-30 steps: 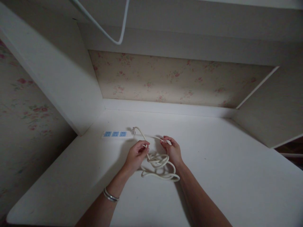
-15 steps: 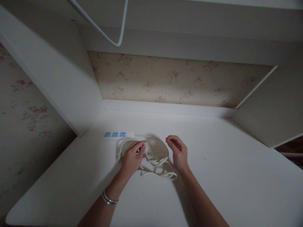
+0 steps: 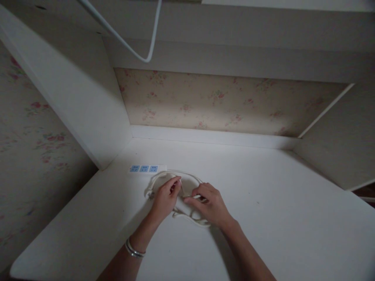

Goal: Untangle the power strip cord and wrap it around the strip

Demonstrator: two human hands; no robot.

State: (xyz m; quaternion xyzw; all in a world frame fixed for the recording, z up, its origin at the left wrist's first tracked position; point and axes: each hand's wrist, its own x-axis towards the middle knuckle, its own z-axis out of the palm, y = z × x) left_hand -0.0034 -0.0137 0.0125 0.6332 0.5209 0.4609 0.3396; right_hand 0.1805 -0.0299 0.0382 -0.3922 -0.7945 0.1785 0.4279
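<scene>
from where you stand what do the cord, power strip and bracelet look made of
Cord: seemingly matte cream rubber or soft plastic; it bends in smooth curves. Power strip: probably smooth white plastic, from its even colour. Bracelet: likely polished silvery metal, given its bright highlights.

Cord (image 3: pixel 200 223) partly hidden, forearms (image 3: pixel 241 249) cut off

I see a cream cord (image 3: pixel 154 178) and a white power strip (image 3: pixel 148 168) with light-blue sockets (image 3: pixel 144 169), all against a plain white tabletop (image 3: pixel 278 210). The beige wallpaper (image 3: pixel 199 101) carries scattered pinkish-red flowers with dull greenish leaves, and the bracelet (image 3: pixel 134 251) shines silver.
</scene>
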